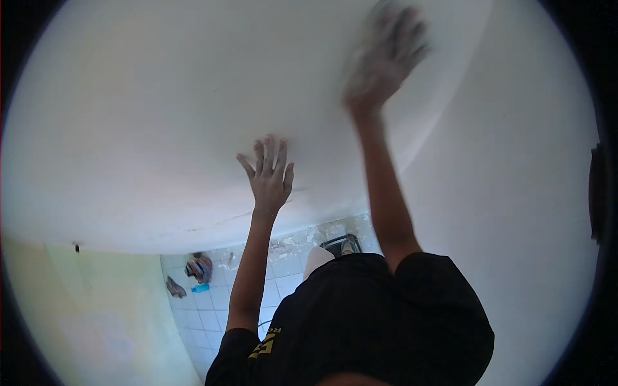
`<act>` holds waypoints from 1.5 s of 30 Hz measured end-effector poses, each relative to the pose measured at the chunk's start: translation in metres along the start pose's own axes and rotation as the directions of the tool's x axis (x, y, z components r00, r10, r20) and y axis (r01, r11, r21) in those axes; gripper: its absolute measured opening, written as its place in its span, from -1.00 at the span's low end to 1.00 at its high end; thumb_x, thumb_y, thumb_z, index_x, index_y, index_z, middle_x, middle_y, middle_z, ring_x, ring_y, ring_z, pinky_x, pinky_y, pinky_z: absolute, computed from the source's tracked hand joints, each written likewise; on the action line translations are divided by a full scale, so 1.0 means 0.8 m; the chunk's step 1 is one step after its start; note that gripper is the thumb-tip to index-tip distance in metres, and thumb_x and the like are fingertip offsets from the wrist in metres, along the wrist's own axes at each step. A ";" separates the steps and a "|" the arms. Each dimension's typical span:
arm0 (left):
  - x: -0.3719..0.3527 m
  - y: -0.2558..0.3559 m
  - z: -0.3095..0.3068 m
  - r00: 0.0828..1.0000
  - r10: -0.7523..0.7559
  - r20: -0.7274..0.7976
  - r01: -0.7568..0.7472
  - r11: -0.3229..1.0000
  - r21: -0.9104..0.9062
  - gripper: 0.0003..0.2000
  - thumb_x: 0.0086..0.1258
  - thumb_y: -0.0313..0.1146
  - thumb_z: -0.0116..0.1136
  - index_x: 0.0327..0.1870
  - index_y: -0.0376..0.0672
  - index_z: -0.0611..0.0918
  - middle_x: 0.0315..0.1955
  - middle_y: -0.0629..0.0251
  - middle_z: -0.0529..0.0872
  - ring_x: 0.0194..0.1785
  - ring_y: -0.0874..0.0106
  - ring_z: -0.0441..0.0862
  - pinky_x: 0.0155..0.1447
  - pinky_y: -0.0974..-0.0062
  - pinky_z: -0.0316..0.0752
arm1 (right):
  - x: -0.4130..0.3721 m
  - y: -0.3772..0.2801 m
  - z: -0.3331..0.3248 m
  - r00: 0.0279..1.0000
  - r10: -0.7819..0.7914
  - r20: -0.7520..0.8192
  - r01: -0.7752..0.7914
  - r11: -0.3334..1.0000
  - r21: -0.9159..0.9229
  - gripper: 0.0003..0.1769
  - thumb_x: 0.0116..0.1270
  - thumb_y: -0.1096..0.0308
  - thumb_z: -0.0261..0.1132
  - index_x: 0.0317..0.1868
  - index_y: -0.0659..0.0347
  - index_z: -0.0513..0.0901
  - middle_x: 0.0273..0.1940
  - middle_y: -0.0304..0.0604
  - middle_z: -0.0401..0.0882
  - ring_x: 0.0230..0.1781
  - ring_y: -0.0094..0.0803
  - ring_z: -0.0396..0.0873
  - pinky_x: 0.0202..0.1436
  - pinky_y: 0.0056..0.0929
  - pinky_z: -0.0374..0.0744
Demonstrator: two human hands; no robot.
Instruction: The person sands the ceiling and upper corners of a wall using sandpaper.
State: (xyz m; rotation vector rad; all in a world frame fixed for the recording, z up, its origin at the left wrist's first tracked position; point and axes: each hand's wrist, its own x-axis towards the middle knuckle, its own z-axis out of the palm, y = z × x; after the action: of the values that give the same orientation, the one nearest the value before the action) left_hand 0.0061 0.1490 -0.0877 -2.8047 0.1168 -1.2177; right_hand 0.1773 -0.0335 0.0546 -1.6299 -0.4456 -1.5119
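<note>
White wall [161, 116], pale tiled floor [212, 315] below

**Floor, white tile, part view**

Floor [215, 315] of small square white tiles with grey joints, seen in the lower middle of the head view. Lying on it:
- one crumpled bundle of cloth [200, 267], brownish with stripes
- one dark rag [174, 287] near the bundle
- one small blue item [200, 289], just below the bundle, too small to identify
- scattered flecks and debris [293, 244] along the far strip of tiles
- one dark open container [341, 244]
- one white rounded object [317, 260] just beside the container, partly hidden
</note>
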 end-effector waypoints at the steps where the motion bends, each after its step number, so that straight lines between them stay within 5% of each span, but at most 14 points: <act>1: 0.000 -0.004 -0.005 1.000 0.009 0.001 -0.009 0.999 -0.046 -0.47 0.44 -0.21 0.05 0.43 0.04 0.34 0.50 0.18 0.15 0.58 0.16 -0.05 0.46 -0.34 -0.40 | -0.050 -0.007 0.009 0.996 0.029 0.086 -0.020 0.993 -0.113 -0.40 0.51 0.08 -0.14 0.50 0.05 0.18 0.55 -0.01 -0.07 0.57 0.05 -0.18 0.52 0.22 -0.29; 6: 0.029 -0.018 -0.016 0.971 0.188 0.148 -0.173 0.979 -0.110 -0.49 0.44 -0.24 0.05 0.42 0.03 0.36 0.48 0.19 0.20 0.57 0.18 -0.02 0.47 -0.30 -0.32 | -0.332 0.008 0.003 0.945 0.077 0.318 -0.083 0.997 0.005 -0.41 0.49 0.18 -0.09 0.47 0.17 0.19 0.53 0.12 -0.08 0.54 0.22 -0.21 0.43 0.44 -0.30; 11: 0.061 -0.033 -0.066 0.937 0.306 0.171 -0.278 0.946 -0.168 -0.48 0.44 -0.24 0.04 0.44 0.05 0.33 0.49 0.19 0.18 0.57 0.19 0.00 0.48 -0.26 -0.30 | -0.136 -0.051 0.027 0.946 0.321 0.046 -0.319 0.947 -0.044 -0.42 0.49 0.22 -0.15 0.47 0.22 0.20 0.53 0.15 -0.08 0.55 0.24 -0.30 0.47 0.33 -0.32; 15: 0.081 -0.021 -0.091 0.950 0.280 0.137 -0.257 0.953 -0.162 -0.46 0.45 -0.24 0.02 0.46 0.07 0.29 0.50 0.19 0.16 0.57 0.19 -0.02 0.49 -0.24 -0.33 | 0.082 -0.060 -0.005 0.984 0.176 -0.012 -0.176 0.980 -0.097 -0.41 0.46 0.25 -0.11 0.47 0.22 0.20 0.53 0.13 -0.04 0.55 0.19 -0.22 0.49 0.26 -0.31; 21: 0.071 0.028 -0.092 0.942 0.284 0.177 -0.284 0.958 -0.027 -0.48 0.47 -0.19 -0.01 0.46 0.14 0.30 0.51 0.27 0.13 0.59 0.24 -0.07 0.49 -0.22 -0.46 | 0.030 -0.013 -0.063 0.975 0.202 -0.095 -0.196 0.978 0.069 -0.43 0.49 0.25 -0.13 0.45 0.24 0.23 0.51 0.08 0.03 0.56 0.12 -0.16 0.51 0.19 -0.26; 23: 0.074 0.024 -0.092 0.943 0.278 0.182 -0.286 0.958 0.019 -0.48 0.47 -0.18 -0.01 0.46 0.17 0.31 0.51 0.29 0.12 0.59 0.25 -0.07 0.49 -0.22 -0.49 | -0.092 0.025 -0.022 0.823 0.484 -0.298 -0.352 0.846 0.401 -0.43 0.50 0.23 -0.15 0.47 0.22 0.20 0.52 0.04 0.03 0.57 0.01 -0.17 0.53 0.10 -0.23; 25: 0.076 0.019 -0.093 0.917 0.317 0.241 -0.316 0.948 -0.045 -0.49 0.46 -0.18 0.00 0.45 0.23 0.32 0.51 0.32 0.14 0.59 0.27 -0.05 0.49 -0.21 -0.49 | -0.163 0.022 -0.071 0.658 0.753 0.011 -0.750 0.655 0.092 -0.36 0.53 0.12 -0.23 0.53 0.20 0.00 0.58 -0.07 -0.24 0.60 -0.12 -0.36 0.56 -0.06 -0.36; 29: 0.076 0.022 -0.101 0.933 0.301 0.196 -0.290 0.953 -0.085 -0.49 0.46 -0.20 0.00 0.44 0.22 0.33 0.50 0.31 0.16 0.58 0.28 -0.01 0.51 -0.16 -0.43 | -0.153 0.019 -0.022 0.498 0.847 -0.188 -0.835 0.527 0.160 -0.36 0.54 0.12 -0.22 0.53 0.22 0.00 0.59 -0.15 -0.24 0.60 -0.25 -0.36 0.55 -0.14 -0.49; 30: 0.075 0.023 -0.103 0.933 0.302 0.197 -0.291 0.953 -0.086 -0.49 0.46 -0.20 0.00 0.44 0.22 0.33 0.50 0.31 0.16 0.58 0.28 -0.01 0.51 -0.16 -0.43 | -0.107 -0.001 -0.008 0.576 0.773 -0.267 -0.625 0.626 0.466 -0.38 0.55 0.15 -0.23 0.53 0.20 0.03 0.59 -0.15 -0.21 0.60 -0.29 -0.36 0.55 -0.18 -0.52; 31: 0.077 0.026 -0.105 0.941 0.295 0.163 -0.289 0.955 -0.064 -0.50 0.46 -0.20 0.00 0.44 0.18 0.34 0.51 0.28 0.14 0.58 0.25 -0.02 0.50 -0.20 -0.39 | -0.061 -0.019 -0.021 0.801 0.557 -0.221 -0.582 0.810 -0.066 -0.42 0.53 0.24 -0.20 0.51 0.18 0.11 0.58 -0.15 -0.14 0.60 -0.27 -0.34 0.54 -0.17 -0.53; 32: 0.081 0.028 -0.107 0.949 0.289 0.129 -0.286 0.957 -0.042 -0.50 0.46 -0.21 0.01 0.44 0.14 0.35 0.51 0.25 0.12 0.58 0.22 -0.03 0.48 -0.24 -0.35 | 0.006 -0.065 -0.041 0.810 0.567 -0.147 -0.537 0.819 0.203 -0.43 0.47 0.39 -0.14 0.49 0.12 0.20 0.57 -0.14 -0.08 0.60 -0.20 -0.34 0.54 -0.07 -0.52; 38: 0.070 0.032 -0.110 0.975 0.221 -0.023 -0.218 0.972 0.093 -0.53 0.49 -0.15 -0.04 0.42 0.13 0.38 0.49 0.33 0.20 0.59 0.30 -0.07 0.48 -0.20 -0.40 | 0.076 -0.094 -0.083 0.995 0.097 -0.015 -0.097 0.995 0.026 -0.42 0.40 0.40 -0.05 0.44 -0.04 0.33 0.54 -0.06 -0.01 0.57 -0.01 -0.14 0.53 0.16 -0.33; 43: -0.025 -0.009 -0.039 0.983 0.171 -0.066 -0.149 0.954 0.261 -0.56 0.49 -0.10 -0.05 0.39 0.24 0.41 0.49 0.46 0.19 0.61 0.36 -0.18 0.47 -0.25 -0.31 | -0.185 0.008 -0.061 0.854 0.452 -0.259 -0.350 0.865 0.359 -0.25 0.57 -0.07 -0.30 0.53 0.30 -0.15 0.57 0.01 -0.20 0.59 -0.11 -0.31 0.58 -0.11 -0.27; 45: -0.053 -0.011 -0.033 0.995 0.100 0.001 -0.098 0.980 0.174 -0.56 0.45 -0.18 0.02 0.36 0.22 0.45 0.46 0.44 0.25 0.61 0.43 -0.20 0.39 -0.32 -0.11 | -0.227 0.015 -0.079 0.897 0.431 -0.100 -0.440 0.891 -0.113 -0.34 0.60 0.09 -0.35 0.51 0.36 -0.12 0.56 0.07 -0.24 0.58 -0.03 -0.27 0.58 -0.06 -0.25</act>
State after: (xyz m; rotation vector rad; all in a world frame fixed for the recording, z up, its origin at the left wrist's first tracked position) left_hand -0.0414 0.1607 -0.0994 -2.6121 0.1419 -1.1574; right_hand 0.1088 -0.0382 -0.1255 -1.6349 0.0683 -1.2703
